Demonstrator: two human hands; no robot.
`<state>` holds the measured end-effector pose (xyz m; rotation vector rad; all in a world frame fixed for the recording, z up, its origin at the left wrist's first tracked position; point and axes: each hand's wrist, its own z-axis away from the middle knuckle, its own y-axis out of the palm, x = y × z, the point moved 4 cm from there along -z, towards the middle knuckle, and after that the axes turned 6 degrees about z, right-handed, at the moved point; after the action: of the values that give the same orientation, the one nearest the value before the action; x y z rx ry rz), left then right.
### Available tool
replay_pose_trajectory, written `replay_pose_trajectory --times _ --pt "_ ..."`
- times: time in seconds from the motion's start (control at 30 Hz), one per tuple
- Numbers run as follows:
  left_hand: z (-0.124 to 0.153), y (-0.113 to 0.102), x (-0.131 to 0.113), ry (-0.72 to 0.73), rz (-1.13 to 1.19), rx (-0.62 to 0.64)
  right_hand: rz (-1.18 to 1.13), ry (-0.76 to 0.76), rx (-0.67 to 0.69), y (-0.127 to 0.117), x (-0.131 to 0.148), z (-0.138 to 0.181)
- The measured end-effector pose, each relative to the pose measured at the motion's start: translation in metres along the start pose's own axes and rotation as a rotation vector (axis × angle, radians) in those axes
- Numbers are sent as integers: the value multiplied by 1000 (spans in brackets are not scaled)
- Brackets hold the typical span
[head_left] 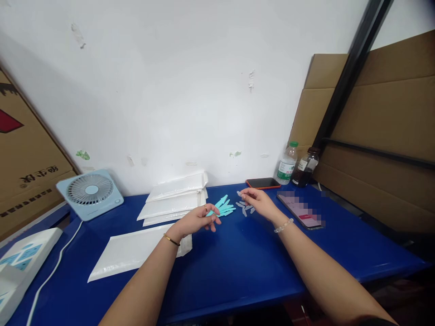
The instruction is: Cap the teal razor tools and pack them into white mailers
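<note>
Slim turquoise plastic pieces [224,208] lie fanned out in a small pile on the blue table. Right of them are several small translucent plastic pieces [244,210], loosely scattered. My left hand [200,219] hovers beside the turquoise pile and partly covers its near end. Its fingers are loosely curled and apart, with nothing seen in them. Above the translucent pieces, the thumb and fingertips of my right hand [260,203] pinch one small translucent piece [239,194]. The exact kind of both sorts of pieces is too small to tell.
White padded mailers [175,199] are stacked behind my left hand; another mailer [132,246] lies under my left forearm. A blue fan [91,190] and white power strip [30,258] are left. Phones [263,183] [301,210] and bottles [287,165] [305,170] are right.
</note>
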<state>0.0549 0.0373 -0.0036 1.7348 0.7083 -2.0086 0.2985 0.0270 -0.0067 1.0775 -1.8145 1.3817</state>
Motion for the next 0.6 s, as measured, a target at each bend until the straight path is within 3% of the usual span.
replay_pose_trajectory --times 0.1,0.27,0.4,0.6 --pt "0 -2 0 12 17 0 49 -41 -2 0 4 2" --pt "6 2 -5 -19 285 136 184 -220 -23 -1 19 6" --pt "6 2 -4 -30 427 152 195 -302 -40 -2 27 9" --pt "2 -3 2 67 576 183 163 -395 -63 -4 33 11"
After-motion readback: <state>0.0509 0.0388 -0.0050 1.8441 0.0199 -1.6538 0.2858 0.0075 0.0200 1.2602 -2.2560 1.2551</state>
